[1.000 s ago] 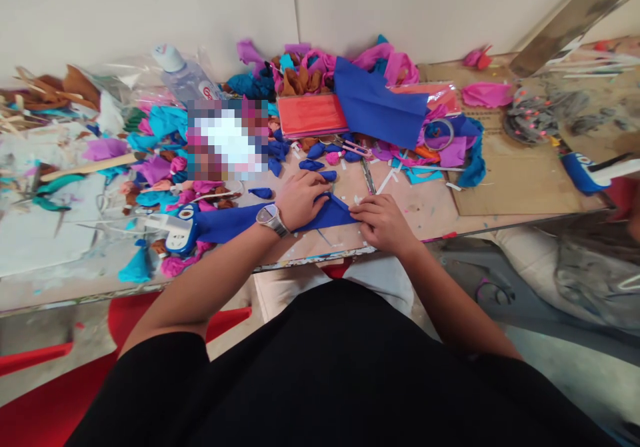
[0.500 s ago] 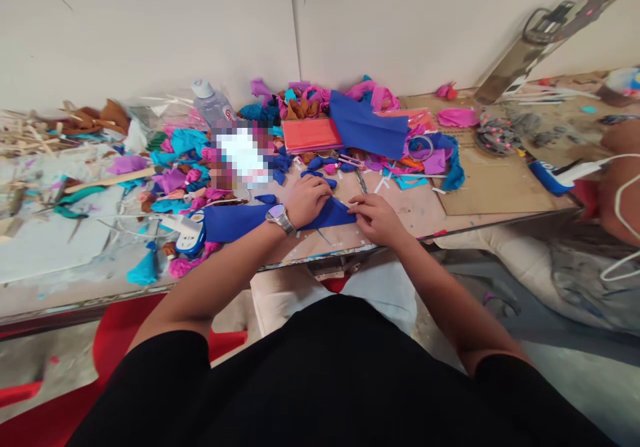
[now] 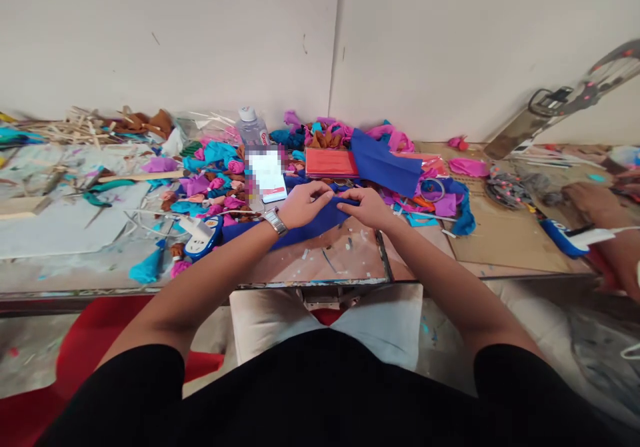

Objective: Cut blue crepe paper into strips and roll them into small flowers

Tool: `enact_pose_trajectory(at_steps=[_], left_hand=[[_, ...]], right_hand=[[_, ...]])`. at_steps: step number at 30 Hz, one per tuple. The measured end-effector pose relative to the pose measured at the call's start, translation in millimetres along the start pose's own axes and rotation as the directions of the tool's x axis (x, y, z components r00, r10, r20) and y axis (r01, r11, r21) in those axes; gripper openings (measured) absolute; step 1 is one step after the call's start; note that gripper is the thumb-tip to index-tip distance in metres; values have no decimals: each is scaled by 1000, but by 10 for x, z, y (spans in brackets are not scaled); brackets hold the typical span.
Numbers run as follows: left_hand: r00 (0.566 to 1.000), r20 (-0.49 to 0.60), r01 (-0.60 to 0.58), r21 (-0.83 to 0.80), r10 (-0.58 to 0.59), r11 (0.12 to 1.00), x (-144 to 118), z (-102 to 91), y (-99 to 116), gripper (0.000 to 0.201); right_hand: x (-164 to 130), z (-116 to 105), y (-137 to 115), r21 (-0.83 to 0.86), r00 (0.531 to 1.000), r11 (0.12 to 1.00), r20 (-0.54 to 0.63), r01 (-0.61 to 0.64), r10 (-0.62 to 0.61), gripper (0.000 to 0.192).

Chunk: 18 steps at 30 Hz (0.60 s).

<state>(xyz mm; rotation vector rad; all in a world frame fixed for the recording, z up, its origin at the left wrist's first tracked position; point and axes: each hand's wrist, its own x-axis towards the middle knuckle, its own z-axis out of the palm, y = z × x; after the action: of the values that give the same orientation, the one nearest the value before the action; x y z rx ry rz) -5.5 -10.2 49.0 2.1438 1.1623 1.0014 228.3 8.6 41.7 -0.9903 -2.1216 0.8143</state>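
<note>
A long strip of blue crepe paper [image 3: 320, 226] lies along the front of the worktable, running from near the power socket toward the right. My left hand [image 3: 306, 205], with a metal-banded watch on its wrist, holds the strip's upper edge between bent fingers and thumb. Close beside it, my right hand [image 3: 367, 208] pinches the strip's right end. The fingertips of both hands nearly meet, and the edge looks folded or rolled there. Part of the strip is hidden behind my left hand and forearm.
A lit phone [image 3: 270, 177] and a water bottle [image 3: 251, 129] stand beyond my left hand. Crumpled coloured pieces surround them. Behind my right hand is a blue folded sheet [image 3: 387, 164] over red packs [image 3: 330, 163]. Green-handled pliers [image 3: 107, 190] lie left; another person's arm [image 3: 607, 220] is right.
My hands have come closer together and moved away from the table's front edge. The strip's right end has shifted with them. The view has turned slightly.
</note>
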Motion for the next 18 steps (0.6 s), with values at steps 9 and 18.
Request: enact_pose_trajectory(at_steps=[9, 18], left_hand=[[996, -3, 89, -78, -89, 993, 25, 105, -258, 37], [993, 41, 112, -77, -110, 991, -102, 145, -259, 42]], right_hand=[[65, 66, 165, 50, 991, 993, -84, 108, -104, 35], [-84, 159, 343, 115, 986, 989, -148, 96, -78, 31]])
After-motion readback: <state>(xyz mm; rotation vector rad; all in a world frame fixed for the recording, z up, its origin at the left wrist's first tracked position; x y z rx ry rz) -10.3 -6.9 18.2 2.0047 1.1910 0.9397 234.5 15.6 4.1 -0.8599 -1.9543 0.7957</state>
